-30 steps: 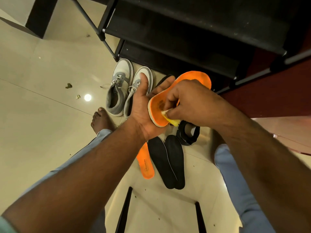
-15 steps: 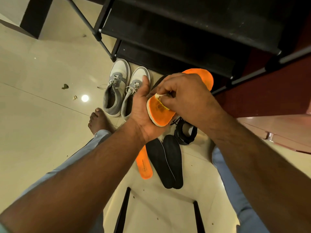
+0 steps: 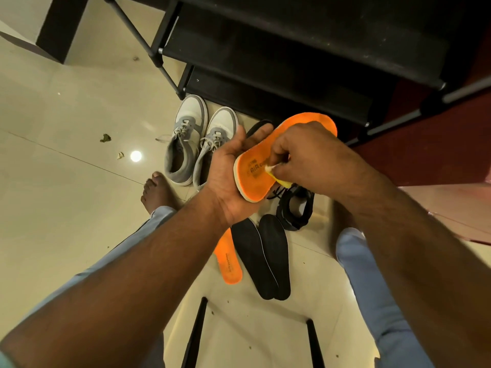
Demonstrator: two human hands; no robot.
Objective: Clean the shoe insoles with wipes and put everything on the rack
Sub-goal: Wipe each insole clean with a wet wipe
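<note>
The insole (image 3: 276, 158), orange, lies cradled in the left hand (image 3: 228, 168), heel end down in the palm and toe end pointing up toward the rack (image 3: 292, 62); the thumb and fingers curl around its edges. The right hand (image 3: 316, 158) pinches a yellow wipe (image 3: 279, 179) and presses it on the heel half of the insole, near its right edge. Half a second ago the wipe sat higher, up by the left fingertips, and a second ago it was low at the heel again, so the hand is scrubbing back and forth along the same stretch. The printed heel patch now shows bare beside the wipe. That reads as a cleaning stroke in mid-course, not a finished one: the toe half, beyond the right hand, looks untouched by this pass.

On the floor (image 3: 66, 195) nearest the person, a second orange insole (image 3: 229, 264) lies beside two black insoles (image 3: 263, 258), all three unmoved across the frames. Just past them is a black shoe (image 3: 295, 208), partly hidden under the right wrist. Farther on, a grey pair of shoes (image 3: 199, 142) stands at the rack's foot. Nothing is on the rack yet, so most of the task remains.
</note>
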